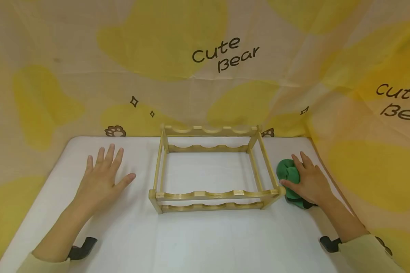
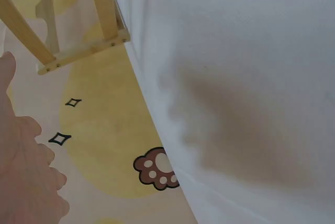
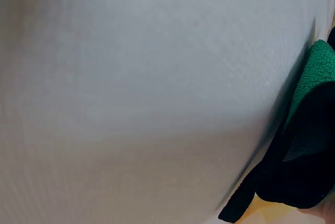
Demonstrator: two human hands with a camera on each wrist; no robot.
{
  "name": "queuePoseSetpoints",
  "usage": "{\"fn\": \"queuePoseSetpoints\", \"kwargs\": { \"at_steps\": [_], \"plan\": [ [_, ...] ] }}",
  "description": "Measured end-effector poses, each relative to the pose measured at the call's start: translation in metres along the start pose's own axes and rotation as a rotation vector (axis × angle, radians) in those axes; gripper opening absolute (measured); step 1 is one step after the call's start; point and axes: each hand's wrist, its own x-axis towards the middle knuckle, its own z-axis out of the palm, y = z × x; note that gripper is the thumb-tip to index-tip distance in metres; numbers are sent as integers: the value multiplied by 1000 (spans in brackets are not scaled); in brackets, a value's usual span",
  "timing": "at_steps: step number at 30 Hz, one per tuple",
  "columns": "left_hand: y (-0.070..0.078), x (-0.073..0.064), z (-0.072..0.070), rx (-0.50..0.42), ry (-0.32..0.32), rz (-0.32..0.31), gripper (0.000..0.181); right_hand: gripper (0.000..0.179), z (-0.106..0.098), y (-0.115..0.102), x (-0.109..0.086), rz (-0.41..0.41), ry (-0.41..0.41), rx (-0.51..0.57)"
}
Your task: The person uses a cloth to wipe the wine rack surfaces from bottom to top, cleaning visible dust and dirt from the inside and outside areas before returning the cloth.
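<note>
My left hand [image 1: 99, 182] is held over the white table left of the rack, fingers straight and spread, holding nothing. The left wrist view shows its fingers [image 2: 31, 166] at the left edge. On the right, my right hand [image 1: 312, 184] lies over a soft green fabric bundle [image 1: 287, 172] with black parts. The thumb touches its near left side and the visible fingers extend across its far right side. The right wrist view shows the bundle's fuzzy green cloth [image 3: 318, 69] and a black flap [image 3: 298, 166]; most of that hand is out of frame there.
A light wooden rack [image 1: 220, 195] with scalloped rails stands at the middle of the white table [image 1: 205, 239]. The bundle lies close to its right end. Yellow-patterned cloth [image 1: 171, 41] hangs behind and beside the table.
</note>
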Motion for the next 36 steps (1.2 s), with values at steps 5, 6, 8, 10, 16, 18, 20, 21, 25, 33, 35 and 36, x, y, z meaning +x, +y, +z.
{"fn": "queuePoseSetpoints", "kwargs": {
  "at_steps": [5,6,8,10,16,18,20,21,25,33,35,36],
  "plan": [
    [11,-4,-1,-29,32,44,89,107,3,-1,1,46,-77,19],
    [13,-5,-2,-37,37,57,88,107,4,-2,2,51,-88,25],
    [17,-7,-3,-55,51,88,86,107,5,-3,2,60,-103,43],
    [20,-9,-3,-81,65,121,82,106,7,-4,3,61,-104,60],
    [29,-17,0,-173,132,230,76,104,13,-6,5,53,-96,68],
    [32,-18,2,-194,156,264,75,105,13,-7,6,52,-92,70],
    [36,-20,3,-216,178,299,73,106,13,-7,5,49,-81,79],
    [37,-20,4,-227,185,315,72,107,13,-7,5,48,-75,88],
    [44,-24,6,-273,211,367,69,103,13,-8,4,50,-50,126],
    [55,-29,9,-347,275,423,62,80,10,-9,6,96,-82,205],
    [57,-30,11,-371,303,445,60,75,9,-10,6,98,-82,215],
    [58,-30,12,-382,318,456,60,73,9,-10,6,100,-82,217]
  ]
}}
